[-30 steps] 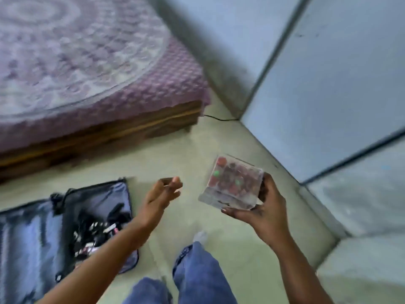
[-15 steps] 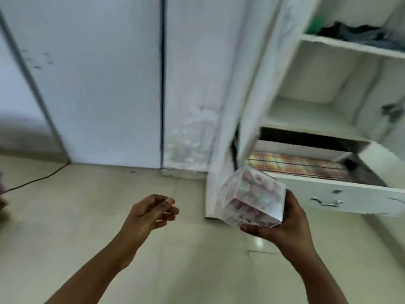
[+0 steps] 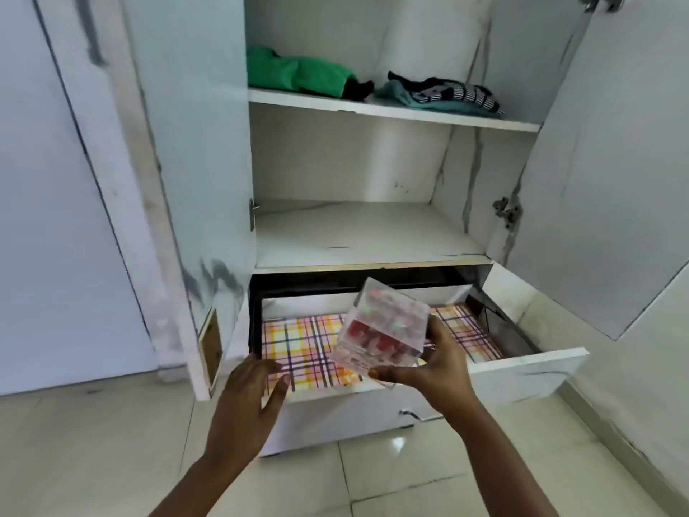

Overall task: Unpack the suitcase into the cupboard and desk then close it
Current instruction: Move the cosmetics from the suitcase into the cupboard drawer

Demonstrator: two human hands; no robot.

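Open white cupboard (image 3: 208, 151), plaid-lined drawer (image 3: 529, 371) pulled out over tiled floor (image 3: 93, 453).

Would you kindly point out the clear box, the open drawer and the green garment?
clear box (image 3: 384, 326), head view, front face.
open drawer (image 3: 529, 361), head view, front rim.
green garment (image 3: 298, 70), head view, its middle.

White cupboard's upper shelf (image 3: 391, 110) carries folded green cloth (image 3: 298, 70) at nine o'clock, striped dark garment (image 3: 443, 93) at three.
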